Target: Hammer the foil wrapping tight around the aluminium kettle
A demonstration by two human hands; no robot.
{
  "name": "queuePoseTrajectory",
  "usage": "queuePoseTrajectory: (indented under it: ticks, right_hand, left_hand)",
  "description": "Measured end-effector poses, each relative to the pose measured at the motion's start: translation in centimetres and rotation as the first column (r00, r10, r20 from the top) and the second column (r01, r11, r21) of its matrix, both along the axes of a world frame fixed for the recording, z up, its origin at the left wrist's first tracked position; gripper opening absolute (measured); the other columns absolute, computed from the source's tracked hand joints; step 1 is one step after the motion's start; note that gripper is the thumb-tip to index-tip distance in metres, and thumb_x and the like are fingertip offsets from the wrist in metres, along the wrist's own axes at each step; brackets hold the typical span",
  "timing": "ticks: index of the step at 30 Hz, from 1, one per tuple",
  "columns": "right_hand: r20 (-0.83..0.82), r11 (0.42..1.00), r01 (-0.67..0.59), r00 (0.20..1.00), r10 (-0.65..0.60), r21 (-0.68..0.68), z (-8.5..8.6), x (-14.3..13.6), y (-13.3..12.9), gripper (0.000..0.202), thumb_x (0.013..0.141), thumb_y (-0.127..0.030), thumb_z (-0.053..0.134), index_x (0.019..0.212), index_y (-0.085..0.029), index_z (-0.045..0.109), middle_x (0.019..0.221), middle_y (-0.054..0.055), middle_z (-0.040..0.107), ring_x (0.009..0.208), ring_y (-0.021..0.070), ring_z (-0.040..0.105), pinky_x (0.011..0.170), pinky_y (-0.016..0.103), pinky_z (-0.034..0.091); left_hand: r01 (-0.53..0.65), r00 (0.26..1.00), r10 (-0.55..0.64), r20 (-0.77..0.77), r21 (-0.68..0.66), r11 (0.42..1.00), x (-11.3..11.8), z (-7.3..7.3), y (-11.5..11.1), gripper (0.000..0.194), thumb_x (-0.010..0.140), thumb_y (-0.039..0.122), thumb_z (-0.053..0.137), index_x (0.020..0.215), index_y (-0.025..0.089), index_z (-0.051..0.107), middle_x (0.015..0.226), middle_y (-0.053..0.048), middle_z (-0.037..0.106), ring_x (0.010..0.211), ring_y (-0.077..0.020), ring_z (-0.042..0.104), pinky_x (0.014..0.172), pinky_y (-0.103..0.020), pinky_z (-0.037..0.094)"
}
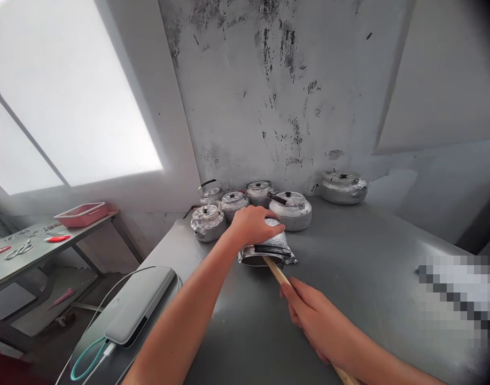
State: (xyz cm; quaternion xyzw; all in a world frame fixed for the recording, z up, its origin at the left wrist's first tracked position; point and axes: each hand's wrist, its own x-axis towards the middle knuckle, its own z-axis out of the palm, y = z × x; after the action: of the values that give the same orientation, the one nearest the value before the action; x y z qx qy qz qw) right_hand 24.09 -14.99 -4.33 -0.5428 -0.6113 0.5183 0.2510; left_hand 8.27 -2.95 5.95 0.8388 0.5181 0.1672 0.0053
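A hammered silver kettle (pixel 277 230) lies tipped over on the grey table (pixel 236 326), its open mouth facing me and its black handle across the rim. My left hand (pixel 253 224) is closed over the kettle's upper side, thumb and fingers gripping it. Wrapped in my right hand (pixel 309 310) is a wooden stick (pixel 277 271), whose far end goes inside the kettle's mouth, where its tip is hidden. Just behind, a larger lidded kettle (pixel 295 214) stands upright.
Several more silver kettles, among them one at the left (pixel 208 222) and one at the back right (pixel 344 188), stand near the wall. A grey power bank (pixel 140 305) with cables lies at the left. A side table (pixel 36 251) holds a red tray (pixel 81 215) and scissors (pixel 20 249).
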Motion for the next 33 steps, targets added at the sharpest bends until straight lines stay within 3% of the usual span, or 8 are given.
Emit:
queuePoseTrajectory:
  ticks: [12,17,24,33]
  right_hand:
    - [-0.001,0.997,0.016,1.0,-0.016,-0.071,0.33,-0.33,-0.07,0.039,0.102,-0.053,0.024,0.082,-0.024,0.04,0.064,-0.008,0.037,0.034,0.0046,0.03,0.029,0.019,0.028]
    - [-0.01,1.0,0.013,1.0,-0.013,-0.009,0.01,-0.12,-0.1,0.04,0.102,-0.054,0.025,0.081,-0.024,0.04,0.067,-0.007,0.038,0.037,0.0041,0.03,0.028,0.016,0.026]
    - [0.007,0.993,-0.006,1.0,0.007,-0.122,0.47,-0.24,0.1,0.035,0.103,-0.047,0.022,0.093,-0.023,0.045,0.067,-0.008,0.041,0.032,0.0037,0.03,0.027,0.018,0.028]
    - [-0.037,0.997,0.034,0.999,-0.036,-0.067,0.78,-0.16,-0.17,0.038,0.103,-0.052,0.022,0.089,-0.023,0.043,0.067,-0.008,0.039,0.034,0.003,0.03,0.028,0.017,0.028]
  left_hand:
    - [0.005,1.0,-0.005,0.019,-0.01,1.0,0.0,-0.12,0.05,0.039,0.085,0.059,0.057,0.113,0.038,0.076,0.106,0.002,0.076,0.096,-0.0245,0.068,0.09,-0.033,0.051]
    - [-0.002,1.0,0.002,0.025,-0.009,1.0,0.06,-0.25,0.21,0.039,0.085,0.059,0.058,0.112,0.039,0.076,0.106,0.002,0.076,0.095,-0.0253,0.068,0.09,-0.034,0.05]
    - [0.009,0.999,-0.009,0.035,-0.014,1.0,0.05,-0.23,0.21,0.04,0.085,0.059,0.057,0.113,0.038,0.076,0.111,0.002,0.075,0.099,-0.0265,0.067,0.091,-0.035,0.049]
    - [0.012,0.999,-0.012,0.034,-0.002,1.0,0.03,-0.26,0.08,0.04,0.085,0.058,0.057,0.113,0.037,0.076,0.11,0.001,0.075,0.098,-0.0269,0.067,0.091,-0.036,0.049]
